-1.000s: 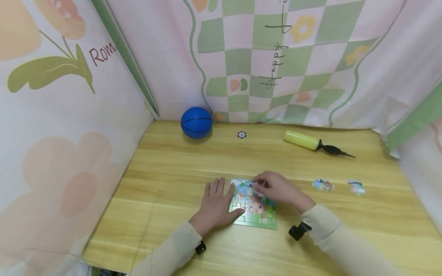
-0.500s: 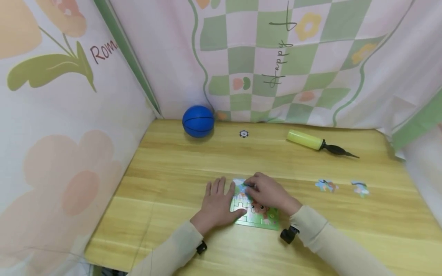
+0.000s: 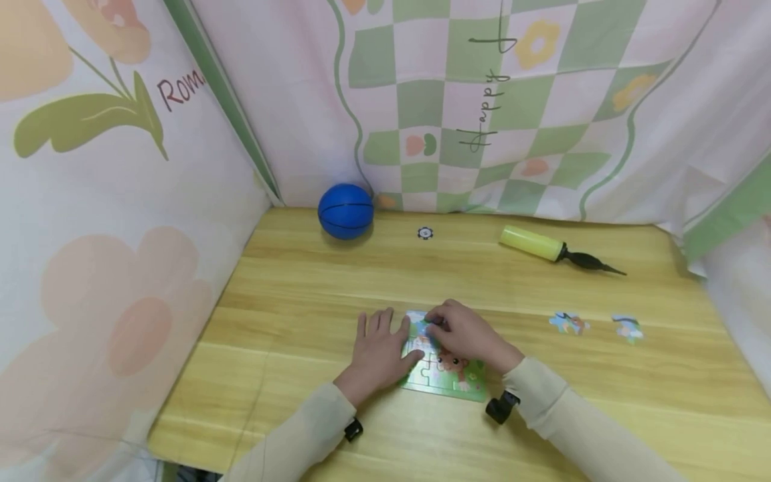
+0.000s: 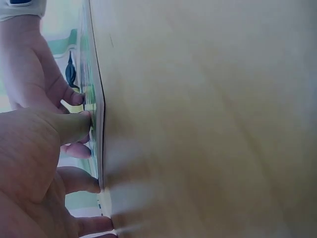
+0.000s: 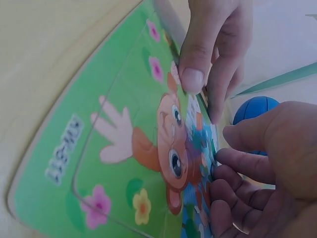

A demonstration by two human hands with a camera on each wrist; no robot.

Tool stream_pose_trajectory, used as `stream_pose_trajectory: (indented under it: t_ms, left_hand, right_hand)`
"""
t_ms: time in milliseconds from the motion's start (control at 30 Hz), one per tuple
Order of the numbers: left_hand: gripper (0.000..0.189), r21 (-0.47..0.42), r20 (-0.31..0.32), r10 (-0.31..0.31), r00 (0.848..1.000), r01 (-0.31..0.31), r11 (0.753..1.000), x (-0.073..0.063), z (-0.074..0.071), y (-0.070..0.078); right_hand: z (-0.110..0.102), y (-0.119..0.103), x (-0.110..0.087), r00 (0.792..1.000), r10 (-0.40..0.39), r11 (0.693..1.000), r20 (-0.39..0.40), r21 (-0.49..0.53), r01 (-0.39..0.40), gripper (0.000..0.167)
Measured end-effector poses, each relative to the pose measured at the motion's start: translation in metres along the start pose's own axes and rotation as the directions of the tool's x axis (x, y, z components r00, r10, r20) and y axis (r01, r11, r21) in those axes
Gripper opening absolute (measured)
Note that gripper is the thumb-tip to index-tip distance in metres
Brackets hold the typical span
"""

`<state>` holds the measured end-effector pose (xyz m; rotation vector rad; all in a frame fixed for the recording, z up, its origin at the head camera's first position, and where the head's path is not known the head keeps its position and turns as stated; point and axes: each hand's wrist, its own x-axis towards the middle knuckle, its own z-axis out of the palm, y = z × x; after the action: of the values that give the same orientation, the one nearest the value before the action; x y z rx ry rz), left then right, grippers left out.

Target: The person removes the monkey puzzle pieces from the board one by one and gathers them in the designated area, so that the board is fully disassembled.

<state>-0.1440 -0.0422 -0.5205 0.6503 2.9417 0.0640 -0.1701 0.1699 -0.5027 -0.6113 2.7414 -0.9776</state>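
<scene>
A jigsaw puzzle (image 3: pixel 442 387) with a green border and a brown cartoon monkey (image 5: pixel 171 144) lies flat on the table before me. My left hand (image 3: pixel 378 355) spreads along its left edge, thumb resting on the picture and the other fingers straight by the edge and tabletop. Over the upper part is my right hand (image 3: pixel 470 336), fingers curled, thumb and index pinching a small puzzle piece (image 5: pixel 214 149) at the surface; the fingers mostly hide it. In the left wrist view, the right hand (image 4: pixel 37 69) shows behind the left thumb.
Two loose puzzle pieces, one nearer (image 3: pixel 568 323) and one farther right (image 3: pixel 628 328), lie on the wooden table (image 3: pixel 301 402). Toward the back are a blue ball (image 3: pixel 346 211), a small round black-and-white disc (image 3: pixel 425 233) and a yellow-green hand pump (image 3: pixel 533 243). Curtains hang behind.
Over the last second my right hand has shifted left across the puzzle's upper part, then stayed nearly still. My left hand has barely moved; its thumb has shifted slightly up the board.
</scene>
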Motion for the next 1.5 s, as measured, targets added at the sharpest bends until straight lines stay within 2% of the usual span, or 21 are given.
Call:
stream_pose_trajectory:
  t_ms: [267, 433, 667, 733, 833, 1033, 1167, 1267, 1500]
  left_hand:
    - [0.08, -0.032, -0.023, -0.012, 1.0, 0.011, 0.999, 0.0, 0.001, 0.001]
    - [0.081, -0.056, -0.03, -0.018, 0.999, 0.016, 0.998, 0.001, 0.001, 0.001]
    - [0.081, -0.061, -0.035, -0.017, 0.999, 0.015, 0.998, 0.001, -0.001, 0.0]
    - [0.082, -0.06, -0.032, -0.018, 0.999, 0.017, 0.998, 0.001, 0.0, 0.0]
    - [0.082, -0.062, -0.026, -0.018, 0.999, 0.017, 0.998, 0.001, 0.0, 0.0]
    - [0.082, -0.047, -0.019, -0.019, 1.0, 0.018, 0.999, 0.001, 0.0, -0.001]
    - [0.083, -0.038, -0.015, -0.011, 1.0, 0.01, 0.999, 0.002, -0.001, -0.001]
    - [0.083, -0.032, -0.009, -0.012, 1.0, 0.012, 0.999, 0.002, -0.001, -0.001]
    - [0.083, -0.04, -0.006, -0.013, 1.0, 0.012, 0.999, 0.003, -0.003, 0.001]
  right_hand:
    - [0.0, 0.001, -0.001, 0.999, 0.042, 0.997, -0.025, 0.061, -0.04, 0.025]
    - [-0.002, 0.003, -0.003, 0.997, 0.075, 0.986, -0.033, 0.153, -0.069, 0.02]
    - [-0.002, 0.003, -0.002, 0.993, 0.108, 0.943, -0.051, 0.322, -0.086, 0.015]
    - [-0.008, 0.006, -0.002, 0.992, 0.12, 0.921, -0.041, 0.379, -0.095, 0.016]
    - [-0.026, 0.016, -0.006, 0.986, 0.161, 0.886, -0.044, 0.447, -0.124, 0.02]
    - [-0.082, 0.064, -0.033, 0.972, 0.228, 0.901, -0.048, 0.389, -0.192, 0.039]
    - [-0.105, 0.094, -0.058, 0.952, 0.303, 0.871, -0.039, 0.416, -0.26, 0.044]
    - [-0.11, 0.109, -0.069, 0.943, 0.332, 0.86, -0.031, 0.421, -0.289, 0.044]
    - [-0.102, 0.122, -0.074, 0.946, 0.319, 0.919, -0.061, 0.265, -0.293, 0.029]
